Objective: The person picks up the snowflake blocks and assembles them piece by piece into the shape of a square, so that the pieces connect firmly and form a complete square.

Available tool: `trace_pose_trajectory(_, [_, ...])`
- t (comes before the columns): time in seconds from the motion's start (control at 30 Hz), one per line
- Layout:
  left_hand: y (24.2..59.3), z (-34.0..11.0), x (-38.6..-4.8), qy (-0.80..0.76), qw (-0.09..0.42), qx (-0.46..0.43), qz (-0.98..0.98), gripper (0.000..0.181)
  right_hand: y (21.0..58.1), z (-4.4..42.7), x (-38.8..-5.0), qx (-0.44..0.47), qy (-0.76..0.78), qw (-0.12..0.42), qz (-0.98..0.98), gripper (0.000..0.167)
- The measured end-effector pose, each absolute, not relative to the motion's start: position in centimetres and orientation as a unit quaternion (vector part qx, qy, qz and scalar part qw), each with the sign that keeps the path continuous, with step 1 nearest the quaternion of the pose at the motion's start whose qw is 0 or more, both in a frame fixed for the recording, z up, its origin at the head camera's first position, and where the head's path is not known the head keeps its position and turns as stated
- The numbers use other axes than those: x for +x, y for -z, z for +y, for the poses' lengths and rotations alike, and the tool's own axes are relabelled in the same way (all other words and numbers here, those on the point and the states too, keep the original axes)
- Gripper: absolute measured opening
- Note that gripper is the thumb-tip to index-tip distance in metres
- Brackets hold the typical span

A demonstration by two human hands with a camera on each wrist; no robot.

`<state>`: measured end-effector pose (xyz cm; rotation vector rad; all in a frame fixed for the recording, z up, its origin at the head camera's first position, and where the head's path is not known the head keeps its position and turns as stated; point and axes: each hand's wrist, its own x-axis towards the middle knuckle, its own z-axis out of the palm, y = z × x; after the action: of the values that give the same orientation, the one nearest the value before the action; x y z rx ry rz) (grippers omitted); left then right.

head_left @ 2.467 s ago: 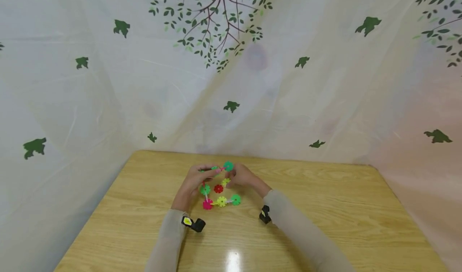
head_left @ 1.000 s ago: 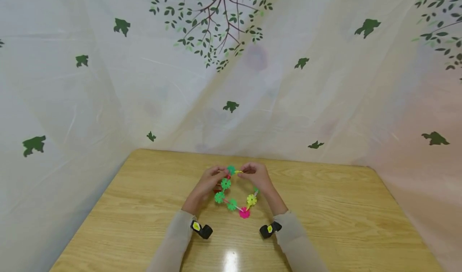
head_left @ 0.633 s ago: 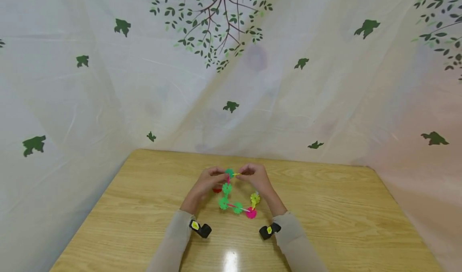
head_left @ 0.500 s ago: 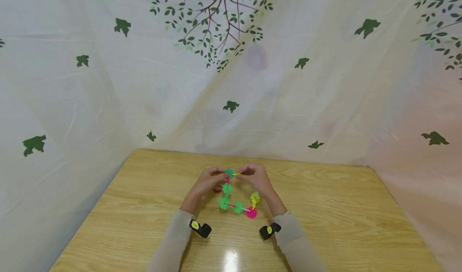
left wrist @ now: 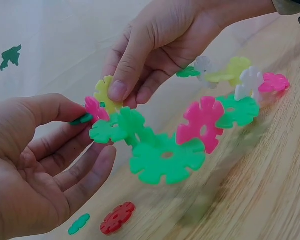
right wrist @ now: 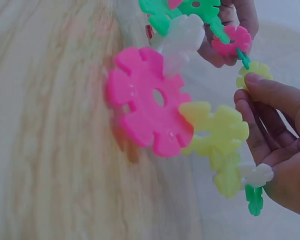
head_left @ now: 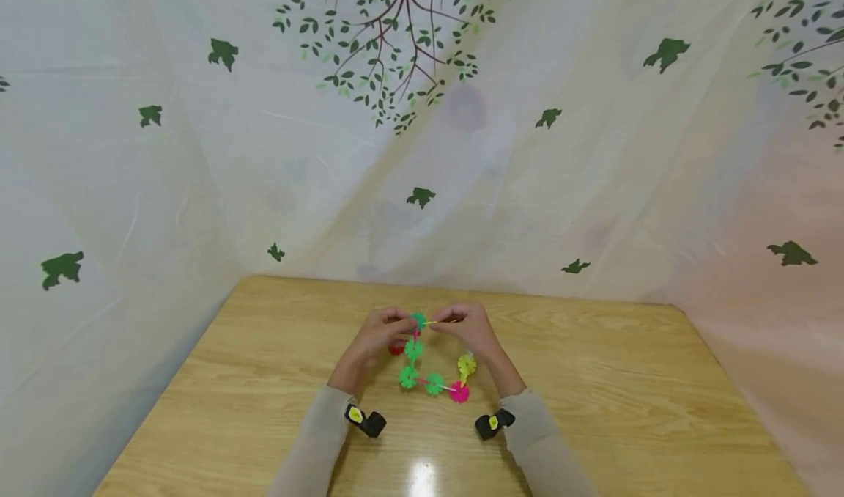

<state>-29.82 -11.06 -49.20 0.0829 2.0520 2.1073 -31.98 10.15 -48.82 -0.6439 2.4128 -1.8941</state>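
Note:
A chain of flower-shaped interlocking discs, green, pink, white and yellow, hangs in a loop between my hands. My left hand (head_left: 382, 330) pinches the green disc (head_left: 418, 322) at the chain's far end; a pink disc (left wrist: 96, 109) joins it to the rest. Between thumb and fingers, my right hand (head_left: 469, 328) pinches a yellow disc (right wrist: 255, 73), whose edge meets that green disc. Whether their slots are fully engaged I cannot tell. The other end, a small green disc (right wrist: 254, 200) beside a white one (right wrist: 256, 175), dangles below my right hand. A large pink disc (right wrist: 151, 102) sits low in the loop.
On the wooden table (head_left: 593, 380) a loose red disc (left wrist: 117, 218) and a loose green disc (left wrist: 79, 224) lie below my left hand. A pale cloth (head_left: 330, 152) with printed leaves and birds hangs behind the table.
My right hand has brought the yellow disc up to the chain's green end. The chain has turned, its lower part swinging right. Over the last half second, the hands barely move.

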Motion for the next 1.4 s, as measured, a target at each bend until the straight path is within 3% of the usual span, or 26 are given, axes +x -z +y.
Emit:
trace_pose_trajectory(0.6, [49.2,-10.5,-29.8,-0.721,0.077,0.017,0.689,0.011,48.7,10.0,-31.8,-0.194,0.633,-0.012,0.750,0.013])
trace_pose_trajectory(1.07, [49.2,-12.3,-30.1,-0.699,0.141,0.070,0.698,0.007,47.3,9.7,-31.3,-0.245,0.557,0.026,0.793,0.017])
trace_pose_trajectory(1.23, [48.7,-13.5,-30.2,-0.684,0.139,0.059,0.714,0.011,46.6,9.9,-31.6,-0.255,0.537,0.047,0.803,0.019])
trace_pose_trajectory(1.4, [48.6,-14.9,-30.1,-0.675,0.131,0.029,0.726,0.013,46.5,9.6,-31.7,-0.254,0.509,0.033,0.822,0.014])
